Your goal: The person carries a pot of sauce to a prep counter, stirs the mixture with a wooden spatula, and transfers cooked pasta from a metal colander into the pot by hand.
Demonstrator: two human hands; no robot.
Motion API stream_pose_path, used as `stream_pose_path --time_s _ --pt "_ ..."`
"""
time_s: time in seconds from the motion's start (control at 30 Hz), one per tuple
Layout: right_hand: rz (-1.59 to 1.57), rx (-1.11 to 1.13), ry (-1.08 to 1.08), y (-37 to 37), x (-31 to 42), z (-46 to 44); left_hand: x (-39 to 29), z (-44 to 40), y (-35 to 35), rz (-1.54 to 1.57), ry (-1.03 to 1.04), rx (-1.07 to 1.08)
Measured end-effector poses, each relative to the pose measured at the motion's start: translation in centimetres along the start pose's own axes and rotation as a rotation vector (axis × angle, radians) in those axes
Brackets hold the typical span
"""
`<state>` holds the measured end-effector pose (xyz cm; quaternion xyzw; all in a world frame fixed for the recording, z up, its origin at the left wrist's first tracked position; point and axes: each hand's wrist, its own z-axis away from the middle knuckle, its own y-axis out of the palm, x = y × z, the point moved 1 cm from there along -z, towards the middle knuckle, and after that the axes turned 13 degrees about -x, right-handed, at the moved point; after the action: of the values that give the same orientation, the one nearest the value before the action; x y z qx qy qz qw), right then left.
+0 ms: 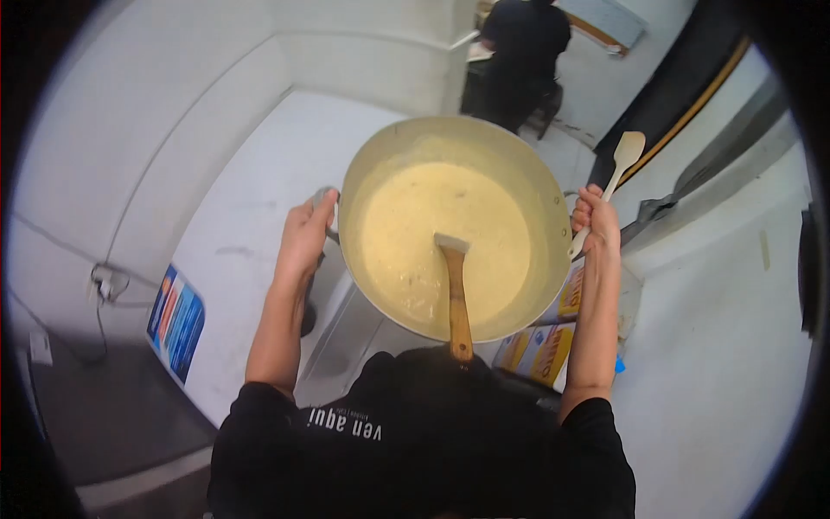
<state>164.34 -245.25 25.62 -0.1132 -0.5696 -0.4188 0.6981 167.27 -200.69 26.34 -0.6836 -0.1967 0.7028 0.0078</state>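
A large metal pot (543, 290) is held up in front of my body, its wide mouth facing me. Pale yellow creamy liquid (415, 216) lies inside it. My left hand (309, 229) grips the loop handle at the left side. At the opposite side, my right hand (596, 221) is closed around a cream-coloured spatula (629, 151), blade up, and is at the pot's other handle, mostly hidden by the fingers. A wooden-handled paddle (457, 298) stands in the liquid, its handle leaning over the near rim towards my chest.
A white chest-like surface (251, 195) with a blue label (176, 324) lies to the left. Yellow printed boxes (540, 353) sit beneath the pot at right. A person in dark clothes (523, 52) is farther off at the top. Cables (105, 285) hang on the left wall.
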Motion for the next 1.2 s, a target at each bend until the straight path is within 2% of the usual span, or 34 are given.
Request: stream_pose_path --time_s 0.27,0.4,0.47,0.57,0.6,0.63,0.7,0.8,0.93,1.0,1.2 --pt "0.157 -0.175 -0.153 -5.9 10.6 -12.0 -3.7 -3.7 19.4 0.164 -0.083 0.175" --pt "0.231 -0.215 -0.160 -7.5 13.8 -21.5 -3.7 -8.5 29.2 0.185 -0.111 0.288" --pt "0.249 -0.289 -0.198 -6.8 15.9 -25.5 -4.9 -11.6 33.7 0.138 -0.044 0.288" --pt "0.294 -0.307 -0.141 -6.2 18.7 -33.2 -8.0 -16.1 39.7 0.264 -0.056 0.334" --pt "0.220 -0.307 -0.141 -8.9 17.8 -33.4 -8.3 -14.8 40.7 0.294 0.024 0.352" --pt "0.212 -0.294 -0.142 -8.9 18.5 -34.8 -8.8 -15.9 42.1 0.291 0.016 0.347" --pt "0.186 -0.261 -0.125 -7.5 20.2 -39.3 -10.6 -20.1 46.1 0.224 0.150 0.213" --pt "0.147 -0.219 -0.122 -5.0 24.0 -42.4 -13.6 -23.9 49.9 0.309 0.168 0.092" --pt "-0.008 0.022 -0.096 -0.3 28.1 -47.7 -17.5 -28.9 53.1 0.430 0.186 -0.112" --pt "-0.021 0.167 -0.074 4.2 29.3 -53.0 -18.6 -34.1 54.6 0.447 0.103 -0.179" --pt "0.117 0.325 -0.114 11.4 29.5 -56.9 -18.3 -36.9 53.3 0.456 0.112 -0.380"
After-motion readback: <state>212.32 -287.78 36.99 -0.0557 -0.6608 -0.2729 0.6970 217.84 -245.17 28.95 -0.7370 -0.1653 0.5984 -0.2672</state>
